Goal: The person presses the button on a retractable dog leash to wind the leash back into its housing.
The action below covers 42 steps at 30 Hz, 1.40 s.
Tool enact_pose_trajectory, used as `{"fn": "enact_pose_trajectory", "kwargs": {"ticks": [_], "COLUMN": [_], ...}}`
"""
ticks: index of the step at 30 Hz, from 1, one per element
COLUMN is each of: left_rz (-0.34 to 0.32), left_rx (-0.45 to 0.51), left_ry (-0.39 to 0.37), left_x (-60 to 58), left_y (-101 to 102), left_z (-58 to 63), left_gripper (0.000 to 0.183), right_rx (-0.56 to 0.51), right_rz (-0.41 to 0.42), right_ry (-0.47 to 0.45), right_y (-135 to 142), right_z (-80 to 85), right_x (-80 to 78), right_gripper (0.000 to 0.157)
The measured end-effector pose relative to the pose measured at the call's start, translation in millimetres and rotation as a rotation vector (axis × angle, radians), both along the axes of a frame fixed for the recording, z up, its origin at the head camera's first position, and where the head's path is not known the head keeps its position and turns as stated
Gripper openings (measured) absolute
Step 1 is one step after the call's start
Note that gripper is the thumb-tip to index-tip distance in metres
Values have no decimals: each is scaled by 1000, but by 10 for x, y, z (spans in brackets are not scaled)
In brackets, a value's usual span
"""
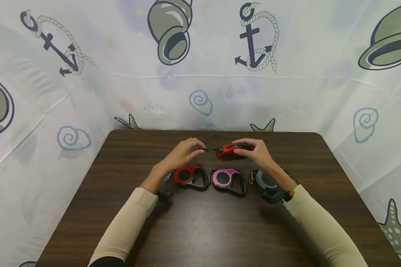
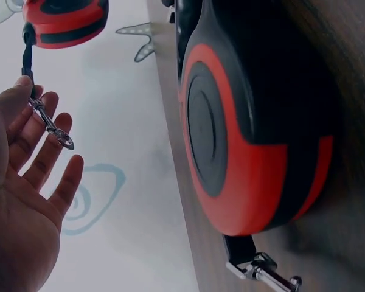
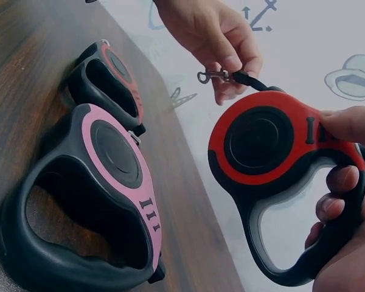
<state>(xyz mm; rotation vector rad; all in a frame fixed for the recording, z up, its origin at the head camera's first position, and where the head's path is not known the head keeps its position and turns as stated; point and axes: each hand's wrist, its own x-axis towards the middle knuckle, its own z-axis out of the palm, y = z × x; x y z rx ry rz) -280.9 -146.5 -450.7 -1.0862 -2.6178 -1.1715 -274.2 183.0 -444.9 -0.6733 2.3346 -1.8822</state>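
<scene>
My right hand (image 1: 260,152) grips the black handle of a red and black retractable dog leash (image 3: 258,143), held above the table with the thumb on its red casing. My left hand (image 1: 184,152) pinches the end of that leash's black strap (image 3: 250,80) between thumb and fingers. A silver clip (image 2: 48,123) hangs from the strap over the left fingers. In the head view a short length of strap stretches between the hands. Below on the table lie a second red leash (image 1: 185,175), a pink leash (image 1: 223,178) and a grey-blue leash (image 1: 264,181), partly hidden by my right forearm.
The dark wood table (image 1: 200,230) runs back to a pale printed cloth (image 1: 200,55) that hangs behind and at both sides. The three lying leashes form a row, their metal clips toward the left. Wrist cameras (image 1: 164,194) sit low over the table.
</scene>
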Motion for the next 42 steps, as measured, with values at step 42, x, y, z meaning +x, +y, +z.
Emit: {"fn": "enact_pose_trajectory", "kwargs": {"ticks": [42], "left_rz": [-5], "left_rx": [12], "left_ry": [-176], "left_x": [-49], "left_y": [354], "left_z": [-107], "left_gripper": [23], "right_rx": [37], "right_rz": [-4], "right_ry": [-31], "right_y": [-49], "right_z": [-118], "right_x": [-15], "right_gripper": [33]}}
